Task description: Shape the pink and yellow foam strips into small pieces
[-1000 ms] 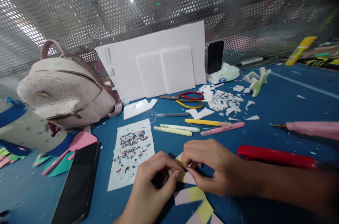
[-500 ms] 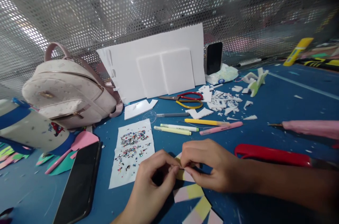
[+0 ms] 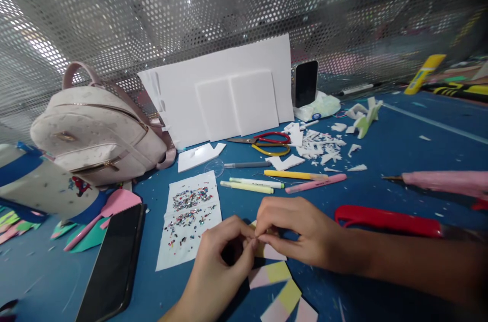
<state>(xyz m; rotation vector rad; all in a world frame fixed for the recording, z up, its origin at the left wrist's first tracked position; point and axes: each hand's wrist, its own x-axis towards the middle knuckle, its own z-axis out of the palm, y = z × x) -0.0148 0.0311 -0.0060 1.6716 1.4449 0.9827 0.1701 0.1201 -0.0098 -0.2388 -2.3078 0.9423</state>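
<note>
My left hand (image 3: 220,256) and my right hand (image 3: 301,233) meet low in the middle of the blue table (image 3: 400,149), fingertips pinched together over a pink-and-yellow paper piece (image 3: 278,286). Both hands are closed; what the fingertips pinch is too small to make out. Just left of my left hand lies a white sheet (image 3: 188,218) strewn with several small glittering bits.
A dark phone (image 3: 110,266) lies at the lower left, a pale pink backpack (image 3: 95,126) behind it. White foam boards (image 3: 224,88) lean on the perforated wall. Scissors (image 3: 272,144), several pens (image 3: 293,175), white scraps (image 3: 320,144) and a red-handled tool (image 3: 385,220) lie around.
Both hands have drifted slightly left and stay pinched together over the paper piece; a small dark tip seen between the fingers a second ago is hidden now.
</note>
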